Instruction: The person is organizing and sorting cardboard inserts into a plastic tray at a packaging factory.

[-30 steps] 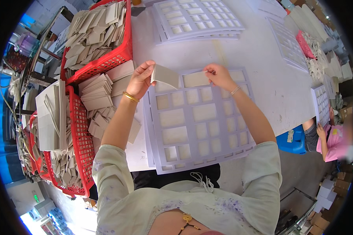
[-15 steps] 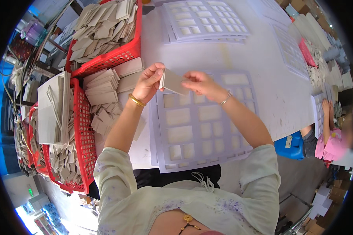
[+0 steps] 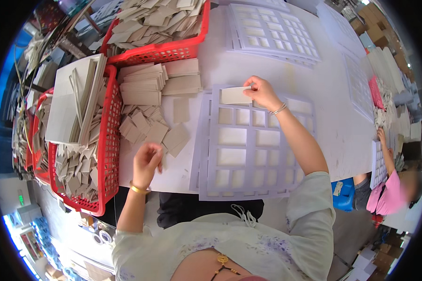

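My right hand pinches the right end of a flat, pale grey cardboard rectangle. The rectangle lies at the far left opening of a white grid frame, which has many rectangular openings and rests on another such frame. My left hand is over the near left part of the table, its fingers loosely curled and apart, with no piece visible in them. Just beyond it lie loose grey cardboard pieces. Neat rows of larger cardboard rectangles are stacked farther back.
Red perforated baskets full of cardboard pieces stand at left, one with large boards on top. Another red basket is at the back. More grid frames are stacked at the far side. Another person works at far right beside a blue stool.
My left hand has let go of the cardboard rectangle and come back toward the loose pieces. My right hand has brought the rectangle down to the frame's far left corner. The view has shifted.
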### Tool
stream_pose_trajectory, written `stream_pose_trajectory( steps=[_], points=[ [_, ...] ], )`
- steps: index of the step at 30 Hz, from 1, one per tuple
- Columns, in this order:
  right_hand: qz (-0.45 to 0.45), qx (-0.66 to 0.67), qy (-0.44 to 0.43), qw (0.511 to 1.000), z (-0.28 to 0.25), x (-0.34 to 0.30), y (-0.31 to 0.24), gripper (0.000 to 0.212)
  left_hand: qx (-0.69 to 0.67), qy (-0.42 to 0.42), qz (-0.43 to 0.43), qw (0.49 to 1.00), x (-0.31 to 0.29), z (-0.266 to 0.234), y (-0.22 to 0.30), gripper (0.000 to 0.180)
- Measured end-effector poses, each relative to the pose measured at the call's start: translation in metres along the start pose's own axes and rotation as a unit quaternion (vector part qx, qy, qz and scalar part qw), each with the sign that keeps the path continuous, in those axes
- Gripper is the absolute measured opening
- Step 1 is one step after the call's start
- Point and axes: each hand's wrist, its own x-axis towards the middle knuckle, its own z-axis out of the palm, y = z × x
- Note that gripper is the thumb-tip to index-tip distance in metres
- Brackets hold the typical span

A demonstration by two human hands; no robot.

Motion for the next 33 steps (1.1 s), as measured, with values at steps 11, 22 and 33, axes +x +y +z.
stream_pose_trajectory(
  steps=[11, 22, 33],
  points=[
    [-0.004, -0.198, 0.033, 0.980, 0.015, 0.008, -0.002, 0.019, 0.269, 0.443, 0.290, 0.804, -0.209, -0.099, 0.046, 0.016],
    [-0.144, -0.348, -0.039, 0.925, 0.010, 0.016, -0.014, 0.030, 0.072, 0.732, 0.240, 0.634, -0.258, -0.190, 0.035, 0.019],
    [-0.183, -0.332, 0.027, 0.925, 0.006, 0.041, -0.036, 0.022, -0.064, 0.797, 0.022, 0.601, -0.298, -0.342, -0.172, 0.031]
  ],
)
